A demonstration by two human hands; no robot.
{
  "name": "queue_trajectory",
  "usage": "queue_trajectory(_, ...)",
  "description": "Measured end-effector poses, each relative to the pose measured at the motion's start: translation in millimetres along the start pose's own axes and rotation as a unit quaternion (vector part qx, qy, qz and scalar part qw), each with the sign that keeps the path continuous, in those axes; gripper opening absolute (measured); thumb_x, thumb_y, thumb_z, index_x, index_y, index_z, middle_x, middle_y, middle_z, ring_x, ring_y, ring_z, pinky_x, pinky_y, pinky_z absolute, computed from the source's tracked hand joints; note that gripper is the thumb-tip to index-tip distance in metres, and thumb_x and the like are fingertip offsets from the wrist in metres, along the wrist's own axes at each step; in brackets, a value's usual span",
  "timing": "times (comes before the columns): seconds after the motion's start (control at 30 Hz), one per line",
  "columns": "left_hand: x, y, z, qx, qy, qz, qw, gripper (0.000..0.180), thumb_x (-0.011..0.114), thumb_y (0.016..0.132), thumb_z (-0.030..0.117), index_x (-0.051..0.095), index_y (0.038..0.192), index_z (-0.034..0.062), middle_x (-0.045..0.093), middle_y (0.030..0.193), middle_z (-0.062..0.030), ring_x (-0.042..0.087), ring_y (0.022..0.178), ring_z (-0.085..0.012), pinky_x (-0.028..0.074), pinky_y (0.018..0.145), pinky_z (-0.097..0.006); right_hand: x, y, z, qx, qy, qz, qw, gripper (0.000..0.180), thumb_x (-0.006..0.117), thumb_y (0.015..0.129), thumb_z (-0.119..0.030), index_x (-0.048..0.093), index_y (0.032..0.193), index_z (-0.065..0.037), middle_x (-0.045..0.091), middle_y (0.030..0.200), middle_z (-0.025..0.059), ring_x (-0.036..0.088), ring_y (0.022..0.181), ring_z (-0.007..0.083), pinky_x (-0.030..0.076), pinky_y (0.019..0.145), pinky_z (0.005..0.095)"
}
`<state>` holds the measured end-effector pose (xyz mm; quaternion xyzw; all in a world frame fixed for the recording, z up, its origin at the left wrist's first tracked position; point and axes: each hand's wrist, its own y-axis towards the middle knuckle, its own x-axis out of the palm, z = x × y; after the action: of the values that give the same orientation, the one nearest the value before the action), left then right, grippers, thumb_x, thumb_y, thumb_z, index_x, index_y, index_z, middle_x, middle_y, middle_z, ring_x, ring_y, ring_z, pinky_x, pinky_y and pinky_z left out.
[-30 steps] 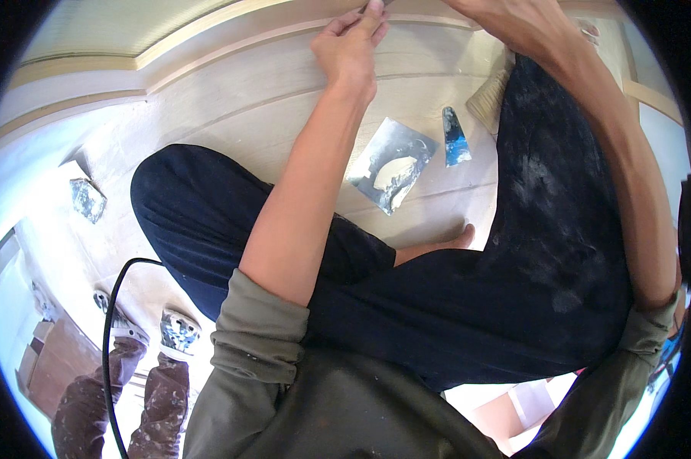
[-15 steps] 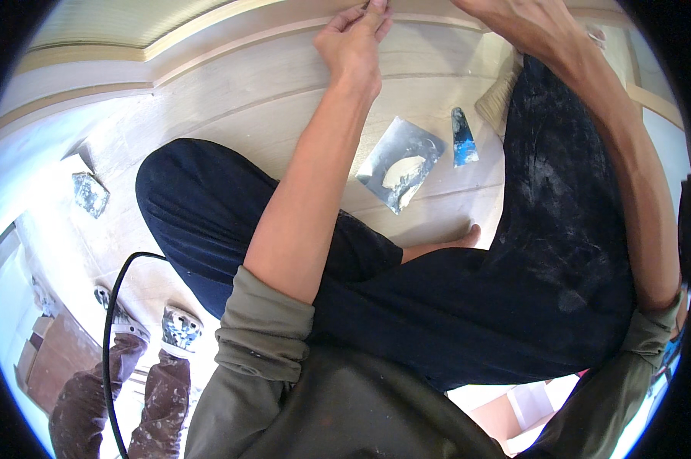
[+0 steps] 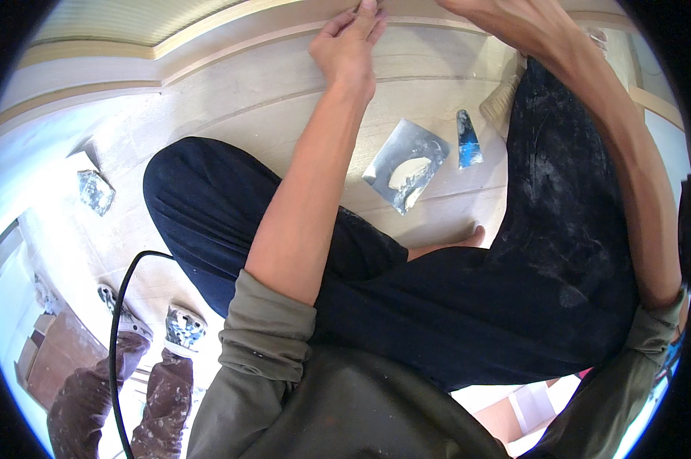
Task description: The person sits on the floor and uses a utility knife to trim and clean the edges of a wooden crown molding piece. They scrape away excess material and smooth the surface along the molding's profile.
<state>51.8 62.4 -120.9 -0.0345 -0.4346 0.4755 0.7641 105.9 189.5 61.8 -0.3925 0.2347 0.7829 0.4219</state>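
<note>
At the top edge, beside the pale wooden trim (image 3: 246, 47), my left hand (image 3: 347, 52) is closed, thumb pressed against its fingers. What the pinch holds, if anything, cannot be made out. My right hand (image 3: 489, 9) reaches up to the same trim a little farther right; the picture's edge cuts off its fingers. Below the two hands, a flat metal plate (image 3: 391, 149) bears a mound of cream-coloured paste (image 3: 409, 174). Right of the plate lies a small putty knife (image 3: 468, 140) with a dark handle and a blue, paste-smeared end. Neither hand touches these.
My bent knees, in dark trousers (image 3: 208, 191), frame the pale floor (image 3: 315, 115). A paste-smeared block (image 3: 95, 191) lies at the left. Behind it stands another person in spattered brown trousers (image 3: 165, 402) and stained clogs (image 3: 185, 329). A black cable (image 3: 114, 344) loops beside my left leg.
Both hands have shifted slightly left along the trim, the left still pinched. The floor things appear a little farther right as the view moves slightly.
</note>
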Motion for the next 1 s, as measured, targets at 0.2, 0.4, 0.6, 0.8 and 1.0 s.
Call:
queue_trajectory(0.2,-23,0,19,0.031,0.020,0.028,0.999,0.041,0.075,0.093,0.020,0.062,0.117,-0.0099,0.068,0.109,-0.0147,0.068,0.098,-0.0232,0.057,0.089,-0.033,7,26,-4,-0.025,0.015,0.037,0.999,0.010,0.070,0.074,-0.018,0.067,0.069,-0.009,0.056,0.090,0.0014,0.056,0.100,0.0181,0.048,0.087,0.0344)
queue_trajectory(0.4,-35,-8,46,0.069,-0.035,0.040,0.996,0.033,0.073,0.092,0.013,0.061,0.113,-0.0097,0.069,0.106,-0.0161,0.069,0.095,-0.0232,0.056,0.082,-0.031,7,63,-8,-0.034,0.046,0.076,0.995,0.011,0.069,0.075,-0.021,0.067,0.067,-0.014,0.060,0.092,0.0009,0.057,0.102,0.0178,0.047,0.087,0.0345)
queue_trajectory(0.6,-39,-38,44,0.179,0.221,0.059,0.957,0.031,0.083,0.083,0.015,0.065,0.096,-0.0061,0.069,0.097,-0.0194,0.071,0.079,-0.0233,0.057,0.067,-0.033,-23,24,0,-0.022,0.039,-0.154,0.987,0.010,0.068,0.085,-0.023,0.074,0.082,-0.015,0.066,0.102,0.0019,0.059,0.106,0.0185,0.047,0.092,0.0350)
queue_trajectory(0.8,52,-44,73,0.139,0.676,0.003,0.724,0.039,0.080,0.086,0.025,0.065,0.109,-0.0026,0.070,0.104,-0.0122,0.069,0.089,-0.0230,0.055,0.077,-0.034,-66,-62,-6,0.078,0.126,-0.315,0.937,0.013,0.067,0.086,-0.011,0.075,0.096,-0.010,0.064,0.105,0.0060,0.059,0.108,0.0224,0.045,0.097,0.0368)
queue_trajectory(1.0,0,-11,80,0.285,0.635,0.014,0.718,0.035,0.083,0.079,0.031,0.066,0.092,0.0021,0.066,0.081,-0.0070,0.065,0.081,-0.0193,0.050,0.080,-0.033,-55,-108,-18,0.213,0.167,-0.239,0.932,0.029,0.069,0.080,0.004,0.075,0.107,-0.006,0.062,0.108,0.0067,0.058,0.113,0.0268,0.047,0.105,0.0409)
